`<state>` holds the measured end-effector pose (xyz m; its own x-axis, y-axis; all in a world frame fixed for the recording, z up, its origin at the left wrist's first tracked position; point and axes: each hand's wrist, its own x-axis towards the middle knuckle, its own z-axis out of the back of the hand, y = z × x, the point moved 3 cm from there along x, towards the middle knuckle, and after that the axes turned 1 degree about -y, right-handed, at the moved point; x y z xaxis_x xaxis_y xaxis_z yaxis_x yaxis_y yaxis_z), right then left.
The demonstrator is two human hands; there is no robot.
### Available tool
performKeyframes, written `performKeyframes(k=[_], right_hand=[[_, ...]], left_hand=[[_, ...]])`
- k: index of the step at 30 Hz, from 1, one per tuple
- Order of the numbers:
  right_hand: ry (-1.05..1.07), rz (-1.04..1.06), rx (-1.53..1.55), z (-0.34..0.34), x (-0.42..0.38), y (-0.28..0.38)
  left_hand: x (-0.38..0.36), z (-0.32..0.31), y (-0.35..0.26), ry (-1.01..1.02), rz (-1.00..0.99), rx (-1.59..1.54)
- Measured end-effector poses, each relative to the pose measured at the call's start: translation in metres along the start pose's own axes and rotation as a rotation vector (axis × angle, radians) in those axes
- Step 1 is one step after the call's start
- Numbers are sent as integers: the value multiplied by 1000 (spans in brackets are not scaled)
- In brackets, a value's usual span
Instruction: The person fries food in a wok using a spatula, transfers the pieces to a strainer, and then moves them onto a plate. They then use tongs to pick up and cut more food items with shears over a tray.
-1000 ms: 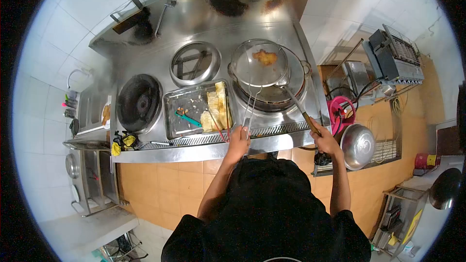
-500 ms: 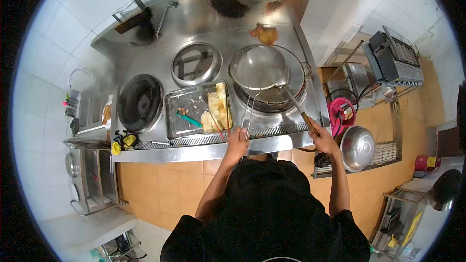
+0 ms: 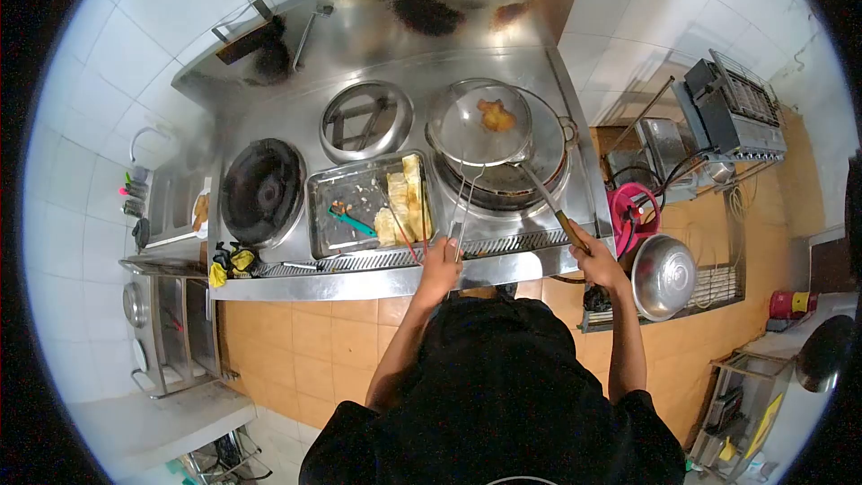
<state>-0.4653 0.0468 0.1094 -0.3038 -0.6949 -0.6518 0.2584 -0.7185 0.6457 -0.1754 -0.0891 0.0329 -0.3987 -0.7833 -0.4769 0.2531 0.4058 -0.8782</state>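
Note:
My right hand [image 3: 600,260] is closed round the wooden-ended handle of a wide mesh strainer [image 3: 458,126], held over a wok [image 3: 548,130] on the right burner. A browned fried piece of food [image 3: 496,115] is in the strainer's bowl. My left hand [image 3: 440,268] grips slim metal tongs [image 3: 467,189], their tips apart at the strainer's near rim. Left of them a rectangular metal tray [image 3: 316,216] holds pale yellow folded slabs [image 3: 395,211] and a teal-handled tool [image 3: 352,220]. Thin red sticks [image 3: 410,241] slant across the tray's corner beside my left hand.
A blackened wok [image 3: 262,190] sits on the left burner, with a metal ring [image 3: 366,121] on the stove behind the tray. Yellow-and-black cloths [image 3: 232,260] lie at the front left. On the right are a pink bucket [image 3: 633,211] and a big metal bowl [image 3: 664,277].
The fried piece has dropped from beyond the strainer's far rim into its bowl. Both hands keep nearly the same places and grips.

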Motion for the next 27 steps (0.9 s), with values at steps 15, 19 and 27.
performKeyframes(k=[15, 19, 27], right_hand=[[-41, 132, 24, 1, 10, -13], [-64, 196, 33, -1, 13, -14], [-24, 206, 91, -3, 12, -10]], left_hand=[[1, 2, -6, -82, -128, -7], [2, -2, -10, -68, -105, -189], [6, -1, -5, 63, 58, -250]])
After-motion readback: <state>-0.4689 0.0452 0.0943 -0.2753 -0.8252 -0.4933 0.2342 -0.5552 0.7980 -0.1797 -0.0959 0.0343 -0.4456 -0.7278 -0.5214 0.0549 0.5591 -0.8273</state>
